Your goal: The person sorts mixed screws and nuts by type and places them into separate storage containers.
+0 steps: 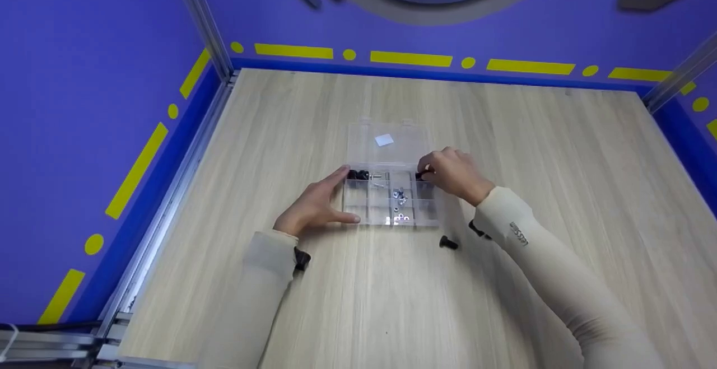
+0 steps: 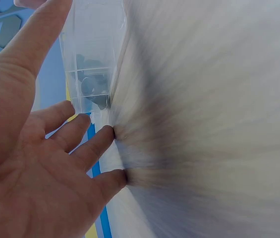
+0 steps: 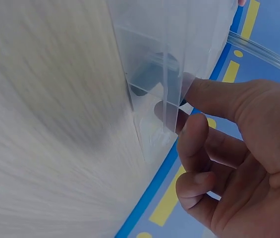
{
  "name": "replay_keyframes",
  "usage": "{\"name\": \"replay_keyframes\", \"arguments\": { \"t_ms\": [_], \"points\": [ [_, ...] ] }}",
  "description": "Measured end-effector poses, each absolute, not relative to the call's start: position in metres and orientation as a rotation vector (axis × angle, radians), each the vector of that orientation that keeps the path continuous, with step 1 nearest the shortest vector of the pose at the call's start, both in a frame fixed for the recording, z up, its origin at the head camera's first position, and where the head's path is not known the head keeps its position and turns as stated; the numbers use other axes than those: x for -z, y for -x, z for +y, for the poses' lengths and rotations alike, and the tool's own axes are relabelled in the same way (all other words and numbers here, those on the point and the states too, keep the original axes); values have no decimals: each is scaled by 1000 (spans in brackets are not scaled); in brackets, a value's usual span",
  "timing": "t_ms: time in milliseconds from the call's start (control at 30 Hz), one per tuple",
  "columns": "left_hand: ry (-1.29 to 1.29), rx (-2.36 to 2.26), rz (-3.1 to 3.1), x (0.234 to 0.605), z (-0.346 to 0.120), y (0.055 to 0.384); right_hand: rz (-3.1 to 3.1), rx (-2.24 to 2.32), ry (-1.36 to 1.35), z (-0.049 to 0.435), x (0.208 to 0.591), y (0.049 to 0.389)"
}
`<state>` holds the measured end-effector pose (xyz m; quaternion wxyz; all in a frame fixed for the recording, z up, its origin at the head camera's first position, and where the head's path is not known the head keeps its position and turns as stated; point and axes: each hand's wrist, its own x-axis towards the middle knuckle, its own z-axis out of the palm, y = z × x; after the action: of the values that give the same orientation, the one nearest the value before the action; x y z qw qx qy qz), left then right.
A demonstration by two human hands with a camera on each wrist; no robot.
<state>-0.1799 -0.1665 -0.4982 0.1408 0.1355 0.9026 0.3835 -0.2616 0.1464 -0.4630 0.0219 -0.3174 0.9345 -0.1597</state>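
Note:
A clear plastic compartment box (image 1: 390, 203) lies on the table with its lid (image 1: 364, 139) folded back. My left hand (image 1: 313, 208) spreads along the box's left side, thumb near the front corner, fingers outstretched; the left wrist view shows the palm (image 2: 40, 178) and fingertips beside the wall. At the back right compartment my right hand (image 1: 452, 172) pinches a black bolt (image 3: 154, 74) between thumb and forefinger, its other fingers curled. More black bolts (image 1: 358, 174) fill the back left compartment. Silver screws (image 1: 380, 177) and small nuts (image 1: 400, 196) lie in the middle compartments.
Another black bolt (image 1: 448, 242) lies on the wooden table (image 1: 369, 296) in front of the box's right corner. A white slip (image 1: 384, 140) shows on the lid. Blue panels (image 1: 313, 22) with yellow marks and metal posts (image 1: 204, 22) border the table.

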Motion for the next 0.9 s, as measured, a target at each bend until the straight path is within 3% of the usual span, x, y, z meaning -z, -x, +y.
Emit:
{"name": "replay_keyframes", "arguments": {
  "t_ms": [900],
  "points": [
    [-402, -1097, 2608, 496, -167, 181, 2902, 528, 1003, 152, 465, 258]
  ]
}}
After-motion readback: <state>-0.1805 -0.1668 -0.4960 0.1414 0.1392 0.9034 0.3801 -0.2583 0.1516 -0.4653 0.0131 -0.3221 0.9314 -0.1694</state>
